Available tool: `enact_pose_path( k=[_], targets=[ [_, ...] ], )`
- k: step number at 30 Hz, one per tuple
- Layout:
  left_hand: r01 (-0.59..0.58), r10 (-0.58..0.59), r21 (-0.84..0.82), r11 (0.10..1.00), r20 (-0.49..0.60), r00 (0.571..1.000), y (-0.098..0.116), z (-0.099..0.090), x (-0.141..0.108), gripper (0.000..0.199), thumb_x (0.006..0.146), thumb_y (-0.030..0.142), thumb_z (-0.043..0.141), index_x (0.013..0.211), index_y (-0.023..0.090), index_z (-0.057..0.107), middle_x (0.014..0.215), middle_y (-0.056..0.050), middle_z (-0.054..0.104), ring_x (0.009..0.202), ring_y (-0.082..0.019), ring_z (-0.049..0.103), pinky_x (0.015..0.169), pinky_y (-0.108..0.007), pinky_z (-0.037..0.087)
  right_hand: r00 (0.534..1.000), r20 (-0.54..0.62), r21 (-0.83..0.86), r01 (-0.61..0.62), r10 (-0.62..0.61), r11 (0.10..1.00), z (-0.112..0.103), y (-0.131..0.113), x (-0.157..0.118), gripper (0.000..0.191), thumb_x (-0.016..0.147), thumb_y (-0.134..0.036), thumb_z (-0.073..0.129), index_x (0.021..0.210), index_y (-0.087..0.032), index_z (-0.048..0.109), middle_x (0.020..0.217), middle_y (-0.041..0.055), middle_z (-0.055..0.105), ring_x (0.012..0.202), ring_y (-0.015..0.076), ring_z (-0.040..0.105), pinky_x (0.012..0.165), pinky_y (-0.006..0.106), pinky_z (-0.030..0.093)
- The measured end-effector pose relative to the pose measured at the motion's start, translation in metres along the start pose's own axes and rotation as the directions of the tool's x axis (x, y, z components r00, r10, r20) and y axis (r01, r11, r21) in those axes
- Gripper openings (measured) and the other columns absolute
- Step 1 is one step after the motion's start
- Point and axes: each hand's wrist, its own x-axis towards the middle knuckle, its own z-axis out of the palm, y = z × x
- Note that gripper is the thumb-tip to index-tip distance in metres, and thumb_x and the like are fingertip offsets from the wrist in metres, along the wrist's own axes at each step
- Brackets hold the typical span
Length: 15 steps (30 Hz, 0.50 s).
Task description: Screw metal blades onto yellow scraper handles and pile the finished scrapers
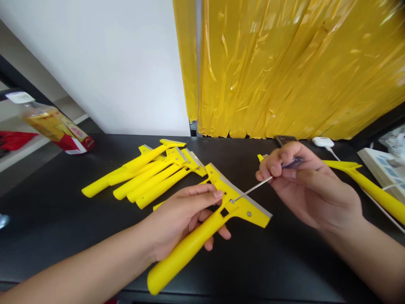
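Observation:
A yellow scraper [190, 242] with a metal blade along its wide head lies across my left hand [193, 211], whose thumb presses on it near the neck while the fingers pass beneath. My right hand [294, 175] is closed round the dark handle of a thin screwdriver [255, 187]. The screwdriver's tip meets the middle screw [232, 201] on the scraper's head. Another screw [249, 214] shows near the head's right end. Left of my hands, several more yellow scrapers [148, 173] lie overlapping on the black table [104, 236].
A bottle [60, 126] stands at the left. Behind the table are a white panel [126, 63] and yellow plastic film [284, 67]. At the right are another scraper [376, 185], a white earphone case [322, 142] with a cable, a phone [285, 139] and a power strip [379, 169].

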Motion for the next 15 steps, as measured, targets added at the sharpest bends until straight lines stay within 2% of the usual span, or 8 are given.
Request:
enact_pose_path(
  k=[9,15],
  targets=[
    [0.059,-0.056,-0.042,0.997,0.064,0.996,-0.0073,-0.0042,0.0018,0.020,0.103,0.036,0.064,0.110,0.017,0.064,0.099,-0.008,0.074,0.069,-0.021,0.078,0.044,-0.021,0.056,0.997,-0.008,0.093,-0.073,0.074,0.993,-0.0034,0.0087,0.0027,0.017,0.087,-0.008,0.065,0.097,-0.021,0.070,0.088,0.0018,0.066,0.088,0.0176,0.064,0.090,0.033,0.058],
    [0.023,-0.017,-0.087,0.996,0.066,0.998,-0.0071,-0.0009,0.0002,0.020,0.102,0.036,0.066,0.105,0.017,0.063,0.102,-0.009,0.074,0.064,-0.018,0.076,0.042,-0.020,0.054,0.995,0.010,0.123,-0.097,0.097,0.988,-0.0021,0.0111,0.0025,0.017,0.088,-0.007,0.066,0.096,-0.021,0.070,0.088,0.0016,0.066,0.089,0.0164,0.066,0.093,0.031,0.058]
  ],
)
